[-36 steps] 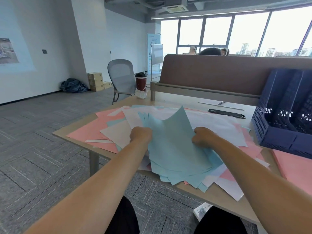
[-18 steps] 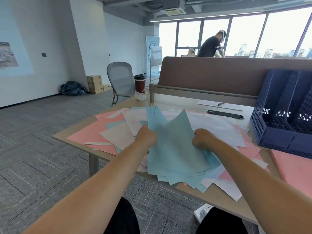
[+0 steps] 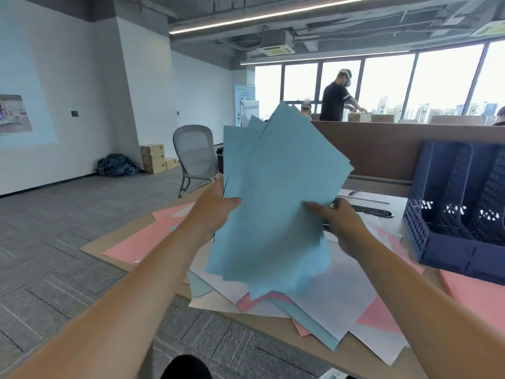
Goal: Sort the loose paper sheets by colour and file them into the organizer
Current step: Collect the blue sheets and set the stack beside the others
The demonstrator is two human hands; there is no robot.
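Now my left hand (image 3: 216,212) and right hand (image 3: 341,222) pinch the blue sheets (image 3: 273,201) above the pile (image 3: 336,296); fanned unevenly, I think, they need squaring before entering the organizer (image 3: 426,236) at three o'clock.

Fanned blue sheets (image 3: 276,198), upright, lifted

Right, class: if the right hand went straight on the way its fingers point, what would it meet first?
The right hand would first meet the blue sheets it grips; its fingers point left into them. Beyond, probably the left hand, though depth is unclear.
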